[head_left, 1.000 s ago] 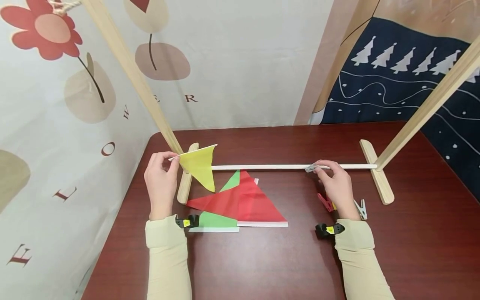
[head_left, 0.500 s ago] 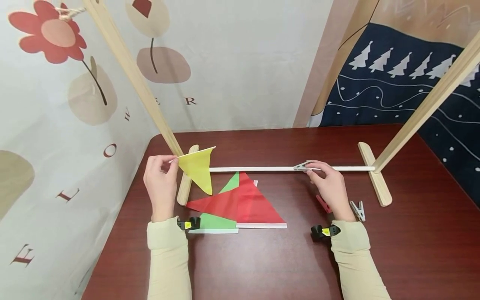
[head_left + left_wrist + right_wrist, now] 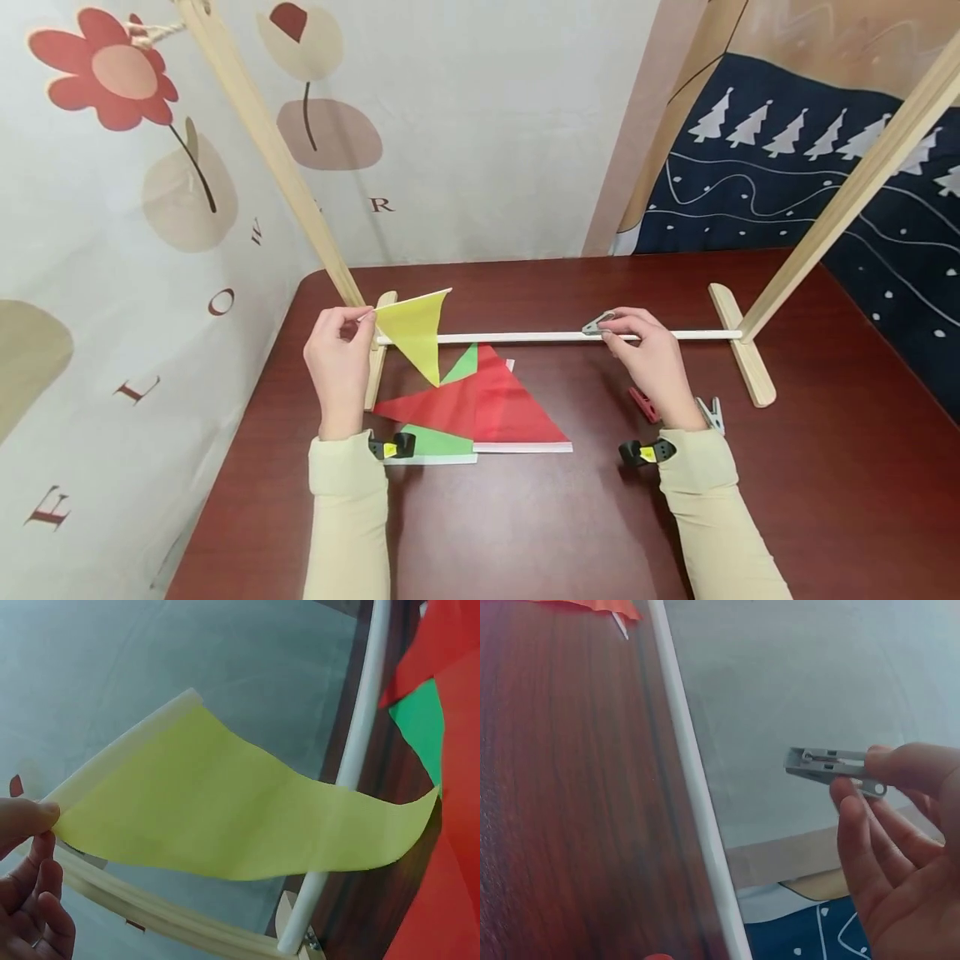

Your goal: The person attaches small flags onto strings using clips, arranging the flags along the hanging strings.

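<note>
Between thumb and fingers, my left hand (image 3: 341, 367) pinches one corner of a yellow triangular pennant (image 3: 415, 327), whose white top strip slants up to the right. In the left wrist view the pennant (image 3: 225, 802) hangs from that strip, its tip curling past the white rod. My right hand (image 3: 651, 358) pinches a grey clothespin (image 3: 825, 765) by its handle ends; its nose points away from the fingers. In the head view the clothespin (image 3: 597, 323) is near the white rod (image 3: 517, 337). Red pennants (image 3: 495, 408) overlap green ones (image 3: 435, 442) on the table between the hands.
A wooden post (image 3: 262, 142) rises at the left and another post (image 3: 847, 196) at the right, each on a foot. Beside the right wrist lie a red clothespin (image 3: 643, 405) and a pale grey clothespin (image 3: 711, 414). A printed backdrop (image 3: 480, 125) borders the dark table (image 3: 517, 533).
The right hand has moved left with the clothespin, which now tilts upward. The left hand, with the yellow pennant, has shifted slightly right over the last half second.
</note>
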The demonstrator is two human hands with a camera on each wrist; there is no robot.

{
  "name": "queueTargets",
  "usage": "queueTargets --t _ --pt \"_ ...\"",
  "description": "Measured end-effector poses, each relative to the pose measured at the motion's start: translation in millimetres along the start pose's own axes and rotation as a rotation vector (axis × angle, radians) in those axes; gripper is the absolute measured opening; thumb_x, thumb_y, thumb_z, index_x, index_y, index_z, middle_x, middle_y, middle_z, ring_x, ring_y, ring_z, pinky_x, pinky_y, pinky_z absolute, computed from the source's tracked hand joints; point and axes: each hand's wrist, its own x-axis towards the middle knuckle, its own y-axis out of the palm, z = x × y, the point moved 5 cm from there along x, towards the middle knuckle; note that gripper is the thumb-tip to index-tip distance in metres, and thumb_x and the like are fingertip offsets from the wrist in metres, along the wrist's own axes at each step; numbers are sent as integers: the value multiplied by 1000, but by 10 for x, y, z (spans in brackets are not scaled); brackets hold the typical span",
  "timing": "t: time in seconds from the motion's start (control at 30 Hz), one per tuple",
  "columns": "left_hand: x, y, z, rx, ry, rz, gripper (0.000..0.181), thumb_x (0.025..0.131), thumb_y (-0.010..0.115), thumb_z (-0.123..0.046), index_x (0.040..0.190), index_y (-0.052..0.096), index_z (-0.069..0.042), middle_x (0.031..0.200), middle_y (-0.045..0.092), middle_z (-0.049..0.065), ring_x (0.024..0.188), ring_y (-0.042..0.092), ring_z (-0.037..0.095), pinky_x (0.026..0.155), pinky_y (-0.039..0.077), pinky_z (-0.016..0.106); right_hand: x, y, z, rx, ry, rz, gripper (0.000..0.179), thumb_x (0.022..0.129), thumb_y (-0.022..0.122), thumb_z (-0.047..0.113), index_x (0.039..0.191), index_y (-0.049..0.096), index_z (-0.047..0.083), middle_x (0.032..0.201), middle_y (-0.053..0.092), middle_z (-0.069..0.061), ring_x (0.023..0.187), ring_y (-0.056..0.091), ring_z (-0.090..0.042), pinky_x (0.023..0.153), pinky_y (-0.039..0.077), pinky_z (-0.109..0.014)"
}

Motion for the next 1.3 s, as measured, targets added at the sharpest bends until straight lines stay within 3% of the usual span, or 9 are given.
queueTargets --t 0.3,0.53,0.7,0.8,0.93,1.13,1.3 --pt "-38 -108 51 -55 -37 -65 15 82 63 -29 89 70 -17 80 61 -9 65 51 7 60 38 19 63 -19 220 19 -32 22 16 81 66 22 95 69 15 112 52 8 78 57 -8 64 48 -19" --pt "-19 -170 32 -1 38 -63 17 79 67 -29 88 73 -16 79 66 -5 69 53 7 61 37 22 167 -29 420 -21 -121 8 14 79 69 20 92 70 15 111 53 10 95 51 -8 72 47 -29" --pt "81 -253 -80 -6 113 -73 16 79 67 -28 90 73 -18 84 67 -5 78 58 11 65 37 25 256 -62 575 -9 -168 2 14 79 68 17 93 69 14 111 54 9 80 57 -4 66 49 -22" --pt "151 -314 -151 -5 143 -85 15 79 67 -28 89 73 -18 83 65 -7 75 56 10 65 37 24 313 -89 653 19 -173 7 18 80 66 16 98 66 15 106 53 6 72 60 -4 60 49 -19" --pt "235 -370 -229 17 174 -84 16 80 66 -28 88 73 -16 80 60 -4 69 52 9 63 37 22 387 -133 752 -2 -204 17 18 81 65 18 99 65 15 101 52 7 75 59 -3 60 49 -19" --pt "360 -422 -357 52 245 -61 16 83 63 -26 88 71 -13 81 62 -1 71 53 13 65 38 27 497 -203 937 -99 -313 12 11 79 67 18 89 68 14 100 56 9 83 53 -4 67 47 -20" --pt "420 -463 -435 87 285 -63 17 83 63 -25 90 70 -11 81 64 1 69 50 16 64 35 29 561 -218 1062 -98 -340 64 12 81 65 22 89 67 13 102 58 6 67 58 -3 60 48 -19"
